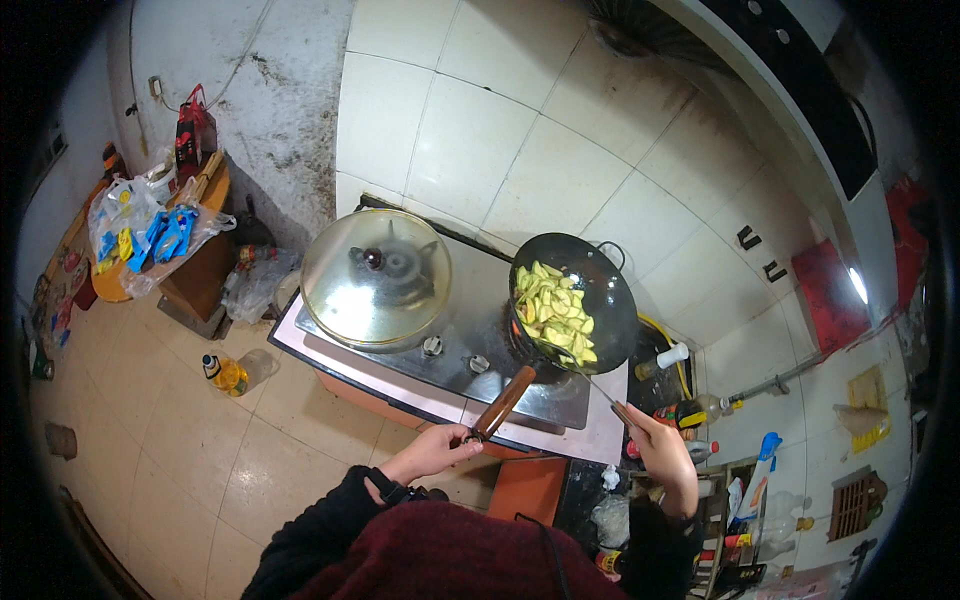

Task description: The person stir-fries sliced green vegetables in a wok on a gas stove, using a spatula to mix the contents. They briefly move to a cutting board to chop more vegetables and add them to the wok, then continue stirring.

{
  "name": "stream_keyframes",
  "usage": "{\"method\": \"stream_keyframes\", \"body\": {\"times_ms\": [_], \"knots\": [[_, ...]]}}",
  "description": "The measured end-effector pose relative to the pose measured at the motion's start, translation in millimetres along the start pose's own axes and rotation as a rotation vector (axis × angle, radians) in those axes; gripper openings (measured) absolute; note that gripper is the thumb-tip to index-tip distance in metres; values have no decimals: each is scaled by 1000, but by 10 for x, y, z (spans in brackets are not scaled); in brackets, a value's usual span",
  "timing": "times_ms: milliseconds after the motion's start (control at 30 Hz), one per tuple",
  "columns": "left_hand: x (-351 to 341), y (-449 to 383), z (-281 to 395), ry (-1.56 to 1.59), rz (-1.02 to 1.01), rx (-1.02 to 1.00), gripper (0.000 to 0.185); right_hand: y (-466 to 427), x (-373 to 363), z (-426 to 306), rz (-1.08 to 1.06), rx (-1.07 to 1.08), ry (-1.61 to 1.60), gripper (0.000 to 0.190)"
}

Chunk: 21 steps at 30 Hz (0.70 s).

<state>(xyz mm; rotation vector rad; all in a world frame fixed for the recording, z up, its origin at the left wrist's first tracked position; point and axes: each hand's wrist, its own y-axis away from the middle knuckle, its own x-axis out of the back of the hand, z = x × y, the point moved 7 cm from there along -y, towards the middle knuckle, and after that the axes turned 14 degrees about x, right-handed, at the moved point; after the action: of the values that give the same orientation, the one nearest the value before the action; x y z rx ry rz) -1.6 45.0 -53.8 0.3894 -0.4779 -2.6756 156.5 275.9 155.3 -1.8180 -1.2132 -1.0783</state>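
Note:
A black wok [611,300] sits on the right burner of a steel gas stove [480,300]. Sliced green-yellow vegetables [555,311] are heaped on its left side. My left hand [439,454] grips the end of the wok's wooden handle [506,403], which points toward me. In my right hand [660,442] is the handle of a metal cooking spatula [596,386]. Its blade reaches the near edge of the vegetables and is partly hidden there. A glass lid [375,307] with a dark knob covers the area of the left burner.
White wall tiles [480,135] rise behind the stove, and a range hood [795,97] overhangs at upper right. Bottles [679,416] crowd the counter on the right. An oil bottle [226,375] stands on the floor to the left, near a table [112,285] bearing plastic bags.

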Motion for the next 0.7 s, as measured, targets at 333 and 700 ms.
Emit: {"method": "stream_keyframes", "body": {"times_ms": [333, 700], "knots": [[6, -23, -51, 3, 22, -14, 31, -475, -309, 962, 409, -162, -16, 33], [24, 16, -18, -34, 56, -8, 32, -1276, -722, 965, 287, -14, 22, 34]]}}
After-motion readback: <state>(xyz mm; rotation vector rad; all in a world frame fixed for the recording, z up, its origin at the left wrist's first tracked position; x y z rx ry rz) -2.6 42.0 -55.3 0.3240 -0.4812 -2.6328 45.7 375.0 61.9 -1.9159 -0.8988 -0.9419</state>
